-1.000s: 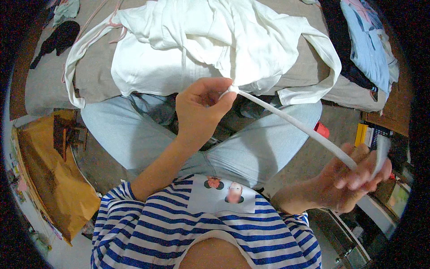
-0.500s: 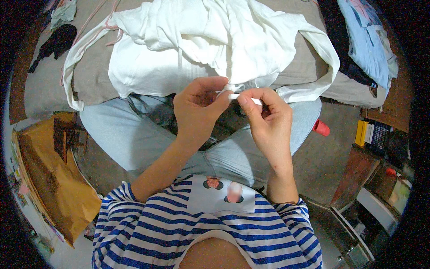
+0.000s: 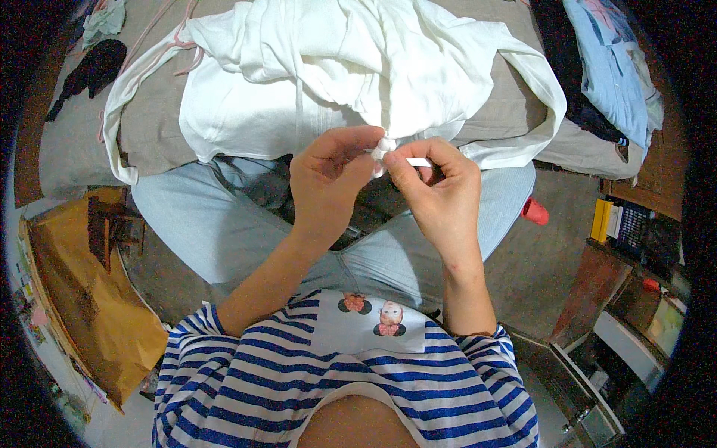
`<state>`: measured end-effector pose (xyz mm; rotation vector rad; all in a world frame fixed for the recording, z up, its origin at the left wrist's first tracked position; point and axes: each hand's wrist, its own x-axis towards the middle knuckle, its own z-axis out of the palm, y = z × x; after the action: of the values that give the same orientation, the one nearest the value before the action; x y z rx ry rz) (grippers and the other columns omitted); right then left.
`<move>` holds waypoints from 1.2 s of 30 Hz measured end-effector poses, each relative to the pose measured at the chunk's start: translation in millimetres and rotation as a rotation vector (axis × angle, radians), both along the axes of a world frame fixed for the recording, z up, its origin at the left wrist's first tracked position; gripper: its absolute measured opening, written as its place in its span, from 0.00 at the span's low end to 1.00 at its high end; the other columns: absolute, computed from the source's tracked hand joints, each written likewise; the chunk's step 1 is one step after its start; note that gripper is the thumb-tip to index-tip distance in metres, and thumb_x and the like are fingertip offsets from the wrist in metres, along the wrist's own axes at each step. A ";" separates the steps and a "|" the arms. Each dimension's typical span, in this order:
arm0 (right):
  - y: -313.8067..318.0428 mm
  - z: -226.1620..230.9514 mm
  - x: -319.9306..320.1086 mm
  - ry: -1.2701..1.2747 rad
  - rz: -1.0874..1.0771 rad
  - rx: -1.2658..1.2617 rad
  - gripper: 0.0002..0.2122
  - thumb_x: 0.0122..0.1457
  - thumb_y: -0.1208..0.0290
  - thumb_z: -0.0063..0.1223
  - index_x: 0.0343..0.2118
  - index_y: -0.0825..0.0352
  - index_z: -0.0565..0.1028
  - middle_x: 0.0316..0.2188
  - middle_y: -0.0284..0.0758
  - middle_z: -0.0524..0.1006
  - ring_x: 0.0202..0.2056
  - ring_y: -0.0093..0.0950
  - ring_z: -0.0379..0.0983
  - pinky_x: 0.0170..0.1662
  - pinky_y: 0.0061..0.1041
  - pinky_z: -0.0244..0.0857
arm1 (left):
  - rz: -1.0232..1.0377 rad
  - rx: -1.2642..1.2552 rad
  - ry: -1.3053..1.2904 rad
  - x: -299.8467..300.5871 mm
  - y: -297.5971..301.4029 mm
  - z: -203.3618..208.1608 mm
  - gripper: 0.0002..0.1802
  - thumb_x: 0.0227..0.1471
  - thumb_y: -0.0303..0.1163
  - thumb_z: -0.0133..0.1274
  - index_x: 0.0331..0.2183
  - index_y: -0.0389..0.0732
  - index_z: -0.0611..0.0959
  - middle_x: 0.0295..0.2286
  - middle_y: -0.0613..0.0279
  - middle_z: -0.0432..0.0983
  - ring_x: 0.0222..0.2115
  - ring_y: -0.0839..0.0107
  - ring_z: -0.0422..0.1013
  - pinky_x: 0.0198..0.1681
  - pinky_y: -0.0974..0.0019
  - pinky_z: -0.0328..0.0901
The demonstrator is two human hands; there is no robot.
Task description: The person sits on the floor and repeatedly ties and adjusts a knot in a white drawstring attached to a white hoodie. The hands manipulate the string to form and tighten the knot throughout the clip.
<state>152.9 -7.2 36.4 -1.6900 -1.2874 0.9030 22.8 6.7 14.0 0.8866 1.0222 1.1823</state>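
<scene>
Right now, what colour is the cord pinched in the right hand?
The cord is white, seen best in the head view.

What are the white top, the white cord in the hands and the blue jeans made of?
White top: probably soft fabric, matte, because it falls in loose folds.
White cord: maybe fabric too, matte and bunched, but too little shows to be sure.
Blue jeans: likely denim, matte, with a faded colour and seams.

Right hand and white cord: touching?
Touching. The head view shows the right hand pinching the white cord between thumb and fingers, a short length showing inside the grip.
</scene>
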 end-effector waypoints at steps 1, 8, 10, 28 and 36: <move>0.2 -0.8 0.3 -0.008 -0.002 0.013 0.05 0.43 0.71 0.56 0.19 0.68 0.74 0.14 0.31 0.68 0.14 0.17 0.57 0.17 0.17 0.51 | -0.007 0.001 -0.017 -1.1 0.2 0.2 0.12 0.44 0.18 0.46 0.34 0.34 0.77 0.28 0.63 0.74 0.28 0.81 0.68 0.32 0.79 0.63; 1.2 -4.8 0.2 -0.028 -0.018 0.038 0.06 0.41 0.72 0.56 0.18 0.68 0.74 0.14 0.33 0.68 0.14 0.19 0.60 0.17 0.18 0.54 | -0.016 -0.029 -0.010 0.5 -0.2 -1.8 0.10 0.46 0.19 0.45 0.34 0.34 0.77 0.28 0.64 0.74 0.26 0.82 0.68 0.28 0.80 0.63; 0.9 -2.1 -0.4 -0.050 -0.023 0.029 0.06 0.41 0.72 0.56 0.18 0.69 0.73 0.14 0.33 0.68 0.14 0.20 0.60 0.17 0.19 0.55 | -0.017 -0.019 0.031 2.1 -0.6 -1.5 0.09 0.47 0.20 0.46 0.34 0.34 0.77 0.28 0.64 0.74 0.26 0.82 0.68 0.27 0.80 0.63; 1.5 -8.9 3.8 -0.076 -0.014 0.214 0.06 0.40 0.75 0.57 0.17 0.69 0.70 0.18 0.34 0.65 0.19 0.25 0.61 0.20 0.21 0.54 | -0.085 0.079 0.080 0.5 1.2 -3.3 0.15 0.41 0.18 0.51 0.37 0.36 0.75 0.34 0.61 0.73 0.35 0.74 0.69 0.40 0.72 0.64; -1.1 -5.0 -6.1 -0.071 -0.150 0.242 0.10 0.40 0.73 0.60 0.16 0.69 0.68 0.22 0.33 0.65 0.21 0.23 0.59 0.22 0.19 0.54 | -0.039 0.040 0.090 0.9 1.5 -1.9 0.13 0.42 0.18 0.50 0.35 0.35 0.76 0.32 0.61 0.74 0.33 0.75 0.70 0.39 0.73 0.64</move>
<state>146.8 -8.3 31.4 -1.6134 -1.2440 0.5797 23.7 8.2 12.1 0.9940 1.0521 1.1422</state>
